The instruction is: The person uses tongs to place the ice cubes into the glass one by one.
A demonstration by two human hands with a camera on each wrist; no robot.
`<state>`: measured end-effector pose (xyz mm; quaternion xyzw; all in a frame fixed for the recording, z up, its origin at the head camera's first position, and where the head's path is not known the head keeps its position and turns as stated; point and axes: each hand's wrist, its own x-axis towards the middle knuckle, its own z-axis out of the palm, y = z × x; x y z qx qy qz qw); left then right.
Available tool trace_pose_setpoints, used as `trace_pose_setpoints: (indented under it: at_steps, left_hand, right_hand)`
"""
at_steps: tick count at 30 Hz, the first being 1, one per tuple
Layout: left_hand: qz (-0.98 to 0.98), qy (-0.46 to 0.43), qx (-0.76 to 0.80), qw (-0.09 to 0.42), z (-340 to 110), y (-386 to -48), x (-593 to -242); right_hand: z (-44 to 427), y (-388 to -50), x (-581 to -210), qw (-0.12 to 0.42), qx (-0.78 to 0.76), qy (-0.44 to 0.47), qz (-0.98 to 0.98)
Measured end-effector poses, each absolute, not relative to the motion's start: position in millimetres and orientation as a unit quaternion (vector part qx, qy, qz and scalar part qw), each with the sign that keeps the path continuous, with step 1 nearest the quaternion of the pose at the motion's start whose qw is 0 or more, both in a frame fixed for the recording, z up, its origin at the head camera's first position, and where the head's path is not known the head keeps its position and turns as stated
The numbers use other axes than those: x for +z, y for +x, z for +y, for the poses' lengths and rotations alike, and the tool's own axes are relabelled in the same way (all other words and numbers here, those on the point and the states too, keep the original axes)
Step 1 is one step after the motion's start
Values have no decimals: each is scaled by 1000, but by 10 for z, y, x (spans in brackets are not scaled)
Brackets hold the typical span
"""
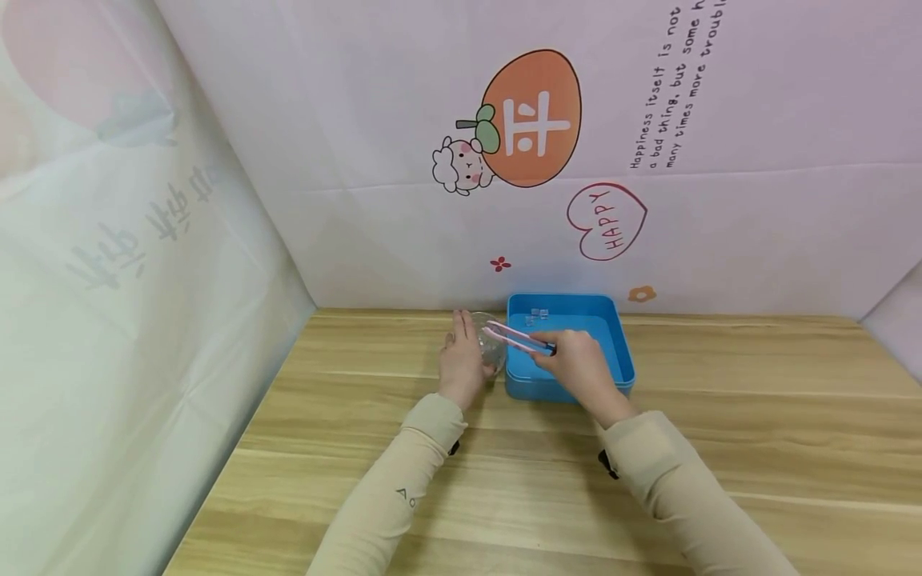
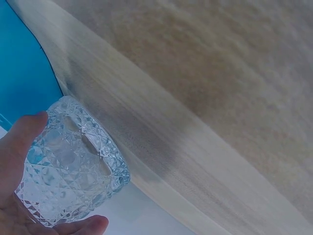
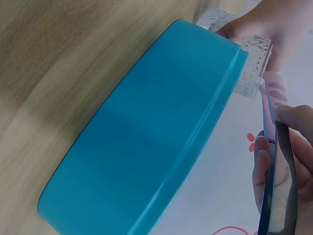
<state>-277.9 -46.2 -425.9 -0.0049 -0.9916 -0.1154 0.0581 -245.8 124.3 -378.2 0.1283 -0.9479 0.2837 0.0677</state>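
Note:
My left hand (image 1: 461,370) holds a clear glass bowl (image 2: 68,166) with a diamond-cut pattern, thumb on one side and fingers on the other. The bowl stands at the back of the table, left of a blue box (image 1: 536,389). In my right hand (image 1: 585,370) is a pair of tongs (image 3: 274,98) with pink arms and a dark grip. Their tips point left, over the bowl's rim. Whether anything is between the tips, I cannot tell. Several small clear cubes (image 1: 543,314) lie in the far left corner of the open box.
A light wood table (image 1: 374,352) extends to both sides and in front. Close behind the bowl and box rises a pale printed sheet (image 1: 403,240). Another pale sheet (image 1: 216,336) hangs along the left edge of the table.

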Motion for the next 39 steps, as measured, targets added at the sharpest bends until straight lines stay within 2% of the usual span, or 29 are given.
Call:
trace_pose_setpoints:
  at_steps: [30,39]
  left_hand:
    - [-990,-1,-130,45,-449,-2798,-4235]
    - [-991,-1,-124,49,-444,-2808,-4256]
  right_hand:
    - [1245,-2499,-3774,31,278,120,-953]
    - [1280,-2525,-3792,77,290,116,-947]
